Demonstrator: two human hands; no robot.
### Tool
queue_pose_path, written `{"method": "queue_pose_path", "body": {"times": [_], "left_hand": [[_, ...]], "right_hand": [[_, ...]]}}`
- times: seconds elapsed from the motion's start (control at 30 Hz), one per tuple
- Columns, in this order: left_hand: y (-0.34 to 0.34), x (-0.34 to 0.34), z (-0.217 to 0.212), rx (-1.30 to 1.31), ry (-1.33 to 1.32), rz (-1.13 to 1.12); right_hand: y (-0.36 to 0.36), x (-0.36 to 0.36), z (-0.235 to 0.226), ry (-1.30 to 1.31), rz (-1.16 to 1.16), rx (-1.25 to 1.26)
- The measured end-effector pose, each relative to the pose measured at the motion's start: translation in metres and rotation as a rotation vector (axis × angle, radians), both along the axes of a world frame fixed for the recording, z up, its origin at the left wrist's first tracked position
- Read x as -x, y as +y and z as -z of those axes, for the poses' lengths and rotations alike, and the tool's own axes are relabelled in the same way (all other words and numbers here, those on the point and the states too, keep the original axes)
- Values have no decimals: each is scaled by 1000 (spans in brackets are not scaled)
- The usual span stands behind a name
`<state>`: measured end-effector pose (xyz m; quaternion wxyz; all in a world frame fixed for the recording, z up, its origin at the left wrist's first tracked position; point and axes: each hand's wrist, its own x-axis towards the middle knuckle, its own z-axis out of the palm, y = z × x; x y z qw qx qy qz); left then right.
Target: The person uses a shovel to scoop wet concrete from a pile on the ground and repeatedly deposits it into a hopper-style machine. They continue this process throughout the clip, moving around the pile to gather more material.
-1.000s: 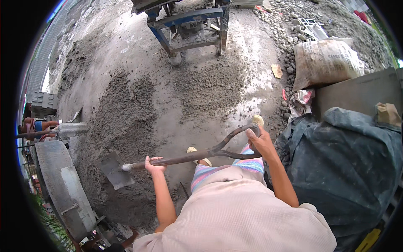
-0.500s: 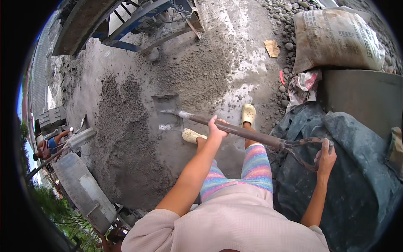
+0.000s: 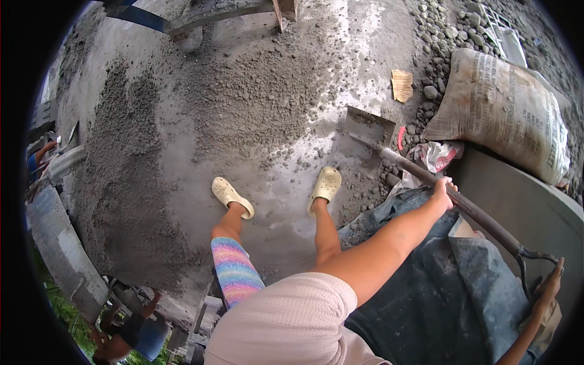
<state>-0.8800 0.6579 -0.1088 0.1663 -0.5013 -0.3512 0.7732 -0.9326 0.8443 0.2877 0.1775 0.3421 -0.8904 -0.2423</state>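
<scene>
My left hand [image 3: 444, 188] grips the dark shaft of a shovel [image 3: 480, 216] about midway along it. My right hand [image 3: 550, 286] holds the D-shaped grip at the shaft's end, low on the right. The shovel's metal blade [image 3: 365, 131] rests on the wet concrete ground, dusted with grey mix, just ahead of my right foot in a cream clog [image 3: 325, 185]. My left clog [image 3: 231, 196] stands beside a long heap of grey sand mix [image 3: 121, 182]. A second, pebbly heap [image 3: 261, 97] lies ahead.
A filled, dirty sack [image 3: 505, 109] leans at the right over a grey curved slab [image 3: 535, 207]. A dark tarp [image 3: 426, 292] lies under my arms. Loose gravel [image 3: 444, 30], a cardboard scrap [image 3: 401, 85] and a blue metal frame [image 3: 140, 18] lie beyond. Another person [image 3: 121, 334] crouches lower left.
The shovel has swung from the left heap across to the right, and its blade now lies near the sack. Both hands kept their hold and my view turned with it.
</scene>
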Motion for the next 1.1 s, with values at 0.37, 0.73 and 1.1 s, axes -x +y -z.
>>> {"method": "queue_pose_path", "body": {"times": [0.37, 0.73, 1.1], "left_hand": [[-75, 41, 84, 138, 9, -369], [-407, -262, 185, 680, -389, -219], [-615, -577, 7, 1071, -755, 65]], "right_hand": [[-50, 129, 132, -456, 1026, 783], [-341, -142, 311, -1006, 962, 1182], [-495, -354, 225, -1688, 1075, 1198]]}}
